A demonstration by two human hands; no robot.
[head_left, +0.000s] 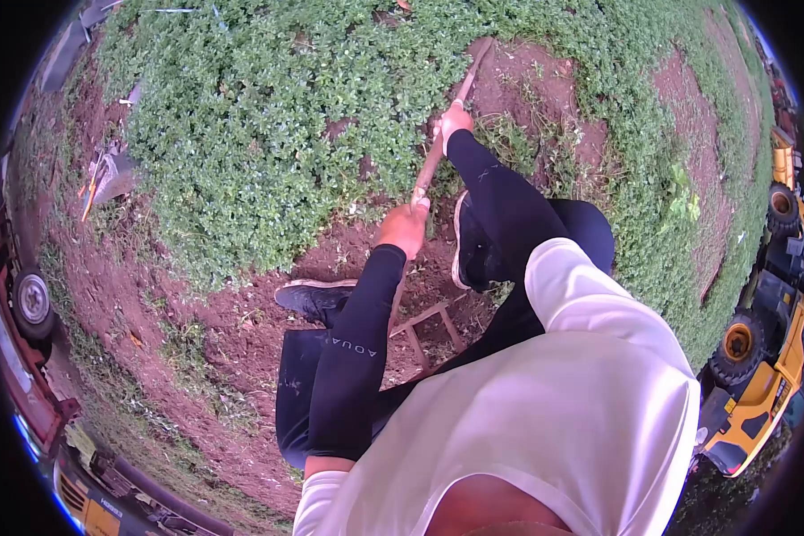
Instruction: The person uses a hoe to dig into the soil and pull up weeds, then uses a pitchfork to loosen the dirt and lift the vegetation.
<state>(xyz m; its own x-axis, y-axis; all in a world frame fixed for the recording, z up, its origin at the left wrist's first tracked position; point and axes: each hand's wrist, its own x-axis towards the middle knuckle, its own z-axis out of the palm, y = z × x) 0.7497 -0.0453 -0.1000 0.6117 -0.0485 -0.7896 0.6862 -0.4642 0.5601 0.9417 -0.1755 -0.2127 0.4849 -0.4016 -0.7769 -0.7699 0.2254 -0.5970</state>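
Note:
A long wooden-handled tool (pixel 431 163) runs slantwise from between my legs to the bare soil ahead. My left hand (pixel 405 229) is wrapped round the handle at its lower part, near my knees. Farther along, my right hand (pixel 456 121) grips the same handle. The tool's far end rests at the edge of the green plants (pixel 268 116) and a patch of dug reddish soil (pixel 523 80); its head is hard to make out. Below my left hand, a small wooden frame (pixel 429 323) shows between my legs, partly hidden by my clothes.
My left shoe (pixel 308 299) and right shoe (pixel 470 241) are on the soil. Low plants also cover the right side. Yellow wheeled machinery (pixel 768 375) stands at the right edge, and a vehicle with a wheel (pixel 33 304) at the left. Grey debris (pixel 112 175) lies left.

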